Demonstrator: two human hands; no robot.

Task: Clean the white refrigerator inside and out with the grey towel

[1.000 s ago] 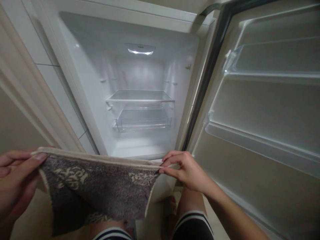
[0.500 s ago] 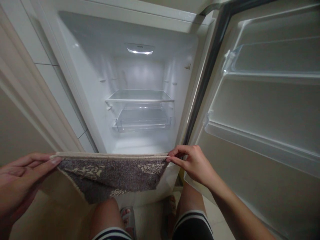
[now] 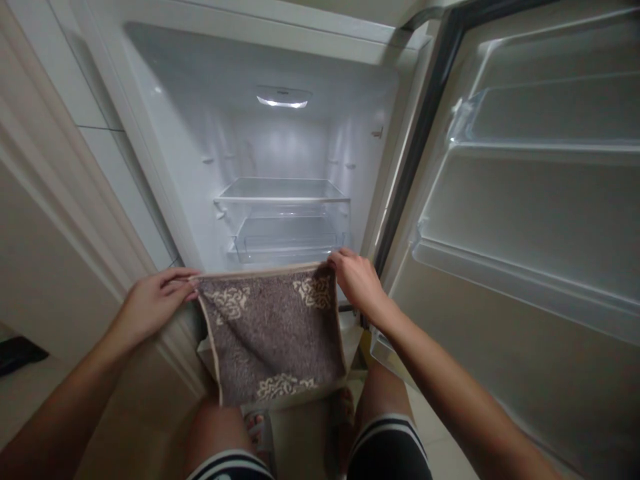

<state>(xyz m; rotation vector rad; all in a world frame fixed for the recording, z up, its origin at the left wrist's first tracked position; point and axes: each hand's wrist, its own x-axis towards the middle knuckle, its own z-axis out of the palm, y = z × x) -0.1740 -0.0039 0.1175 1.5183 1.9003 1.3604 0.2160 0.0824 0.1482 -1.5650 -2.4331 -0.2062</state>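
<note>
A brown-grey cloth (image 3: 280, 327) with cream edging and cream swirl patterns hangs spread out in front of the fridge's lower part. Its upper left corner is pinched in my left hand (image 3: 153, 301), fingers closed. At the upper right corner, my right hand (image 3: 357, 280) grips the edge with fingers closed. The top edge is stretched between both hands and the rest droops toward my knees. Behind the cloth the lit fridge (image 3: 165, 147) stands with its door (image 3: 525, 207) swung to the right. The cloth hides the bottom of the fridge interior.
Inside are a glass shelf (image 3: 283, 190) and, below it, a clear tray (image 3: 290, 247). A lamp (image 3: 283, 99) glows on the ceiling. Clear door racks (image 3: 530, 280) jut out at right. A beige panel (image 3: 65, 187) runs along the left. My knees and sandals (image 3: 260, 433) are below.
Both hands have moved forward and up toward the fridge, the left also to the right. The cloth has opened out, showing more of its patterned face.
</note>
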